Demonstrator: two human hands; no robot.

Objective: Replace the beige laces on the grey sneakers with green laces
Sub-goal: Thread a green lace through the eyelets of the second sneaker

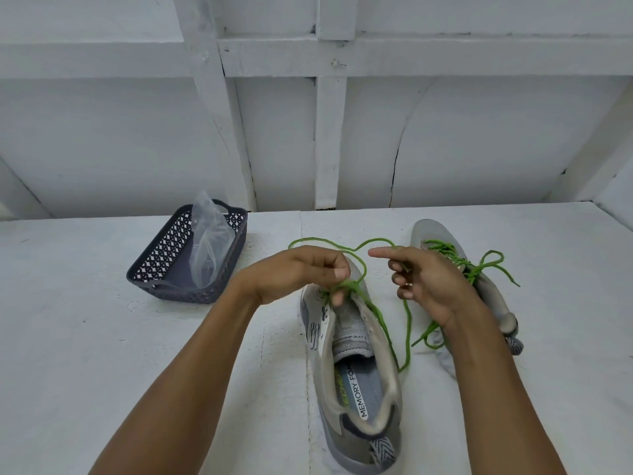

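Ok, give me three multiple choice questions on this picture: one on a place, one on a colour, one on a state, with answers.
1. Where is the basket? A) left of the near sneaker B) between the sneakers C) on the far right
2. What colour is the lace the left hand pinches? A) beige B) green C) black
3. The far sneaker is: A) laced, with a bow B) without any lace C) in the basket
Answers: 1 A, it stands left of both; 2 B, it is bright green; 3 A, green loops show.
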